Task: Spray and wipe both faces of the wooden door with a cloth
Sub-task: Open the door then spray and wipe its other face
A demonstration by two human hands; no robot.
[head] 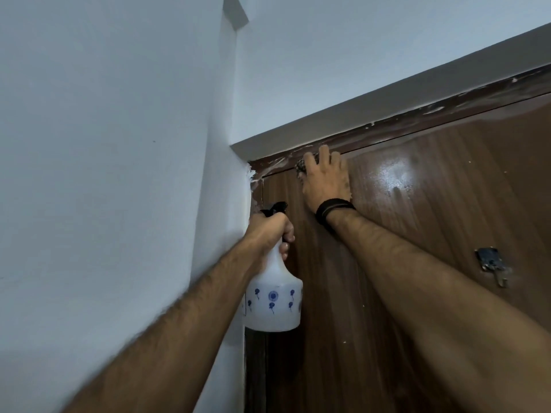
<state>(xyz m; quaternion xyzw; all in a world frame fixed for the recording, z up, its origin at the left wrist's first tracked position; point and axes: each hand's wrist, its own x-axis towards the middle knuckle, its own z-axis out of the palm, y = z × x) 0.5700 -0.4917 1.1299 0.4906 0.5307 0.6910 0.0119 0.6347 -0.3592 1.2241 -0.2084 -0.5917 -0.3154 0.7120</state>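
Door (417, 234) first: it is a brown wooden door with a glossy wood-grain face, shut in its dark brown frame (387, 126), and it fills the right half of the view beneath a pale blue-white wall (104, 144). White paint smears run along the frame's top rail and down its upper left corner. A wet, shiny patch (396, 177) sits on the door's face near the top, just right of the raised hand.

The person's right hand (323, 180), with a black band (332, 210) round the wrist, is spread flat with straight fingers against the door's upper left corner, pressing a dark checked cloth (300, 168) to the wood; only a small edge of that cloth peeks out by the fingertips, just under the frame's top rail.

The left hand (268, 231) is curled round the neck of a translucent white plastic spray bottle (272, 302) printed with small blue flowers, its black nozzle (274, 208) sticking out above the knuckles. The bottle hangs upright beside the door's left edge, below the cloth.

A small dark metal hook plate (490, 262) is fixed to the door's face farther right.
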